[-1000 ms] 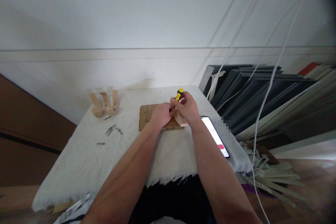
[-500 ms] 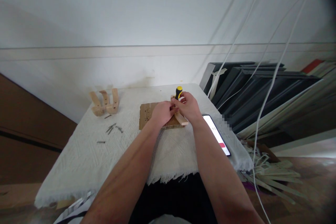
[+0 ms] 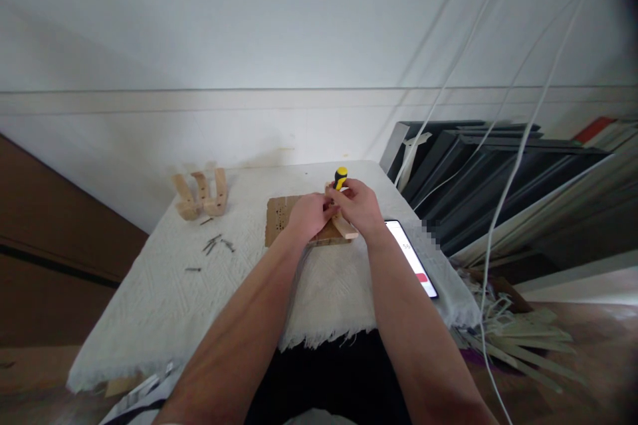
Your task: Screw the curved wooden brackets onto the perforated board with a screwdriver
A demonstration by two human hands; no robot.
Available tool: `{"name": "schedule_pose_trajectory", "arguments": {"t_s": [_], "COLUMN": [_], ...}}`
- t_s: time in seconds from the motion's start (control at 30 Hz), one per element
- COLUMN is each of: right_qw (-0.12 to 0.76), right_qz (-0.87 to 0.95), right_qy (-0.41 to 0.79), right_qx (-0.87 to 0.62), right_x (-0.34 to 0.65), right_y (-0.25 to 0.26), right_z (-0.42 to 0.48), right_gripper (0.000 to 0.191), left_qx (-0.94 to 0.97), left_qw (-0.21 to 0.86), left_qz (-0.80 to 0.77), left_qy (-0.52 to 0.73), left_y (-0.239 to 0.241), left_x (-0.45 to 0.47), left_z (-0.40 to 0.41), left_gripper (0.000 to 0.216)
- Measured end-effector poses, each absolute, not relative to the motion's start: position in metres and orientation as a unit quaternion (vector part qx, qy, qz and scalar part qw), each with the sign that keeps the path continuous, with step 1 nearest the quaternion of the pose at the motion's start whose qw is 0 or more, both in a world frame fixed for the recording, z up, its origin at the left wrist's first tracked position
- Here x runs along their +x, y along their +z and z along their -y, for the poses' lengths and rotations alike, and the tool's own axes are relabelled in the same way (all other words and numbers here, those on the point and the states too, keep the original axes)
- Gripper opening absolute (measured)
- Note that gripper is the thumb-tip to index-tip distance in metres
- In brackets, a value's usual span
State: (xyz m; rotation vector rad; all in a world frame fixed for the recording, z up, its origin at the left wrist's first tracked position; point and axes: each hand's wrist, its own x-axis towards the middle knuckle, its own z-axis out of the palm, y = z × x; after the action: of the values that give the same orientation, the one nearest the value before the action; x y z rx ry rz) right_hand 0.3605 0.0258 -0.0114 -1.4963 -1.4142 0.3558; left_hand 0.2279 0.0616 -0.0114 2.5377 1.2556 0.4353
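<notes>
A screwdriver with a yellow and black handle (image 3: 341, 177) stands nearly upright, its handle rising above my right hand (image 3: 361, 204). The fingers of that hand are closed round its lower part; the tip is hidden. Against them, my left hand (image 3: 310, 214) is closed on a pale wooden hook (image 3: 345, 226), whose near end shows below the fingers. Any screw under the fingertips is hidden. Beneath the hook lies a piece of brown cardboard (image 3: 277, 218) with small holes at its left.
Several wooden hooks (image 3: 220, 192) stand at the table's back left, with several loose screws (image 3: 212, 243) in front. A phone (image 3: 411, 259) lies by my right forearm. White cables (image 3: 518, 153) hang at the right before dark panels (image 3: 478, 172). White cloth (image 3: 239, 305) covers the table.
The screwdriver handle leans slightly more to the right, and my right hand has shifted a little with it. My left hand stays in place. The phone's number has gone from 55 to 56.
</notes>
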Motion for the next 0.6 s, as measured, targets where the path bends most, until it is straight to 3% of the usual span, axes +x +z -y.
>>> {"name": "schedule_pose_trajectory", "arguments": {"t_s": [0.23, 0.4, 0.6], "right_qw": [0.509, 0.528, 0.510], "right_qz": [0.580, 0.579, 0.585], "right_qy": [0.170, 0.175, 0.153], "right_qx": [-0.612, -0.596, -0.612], "right_x": [0.363, 0.364, 0.364], "right_y": [-0.011, -0.019, -0.017], "right_z": [-0.028, -0.033, -0.029], "right_gripper": [0.023, 0.033, 0.024], "left_qx": [0.880, 0.881, 0.883], "left_qw": [0.129, 0.131, 0.125], "left_qz": [-0.430, -0.424, -0.425], "left_qy": [0.154, 0.161, 0.154], "left_y": [-0.012, -0.012, -0.014], "left_x": [0.228, 0.228, 0.227], "left_z": [-0.063, -0.063, -0.064], "left_gripper": [0.039, 0.040, 0.040]}}
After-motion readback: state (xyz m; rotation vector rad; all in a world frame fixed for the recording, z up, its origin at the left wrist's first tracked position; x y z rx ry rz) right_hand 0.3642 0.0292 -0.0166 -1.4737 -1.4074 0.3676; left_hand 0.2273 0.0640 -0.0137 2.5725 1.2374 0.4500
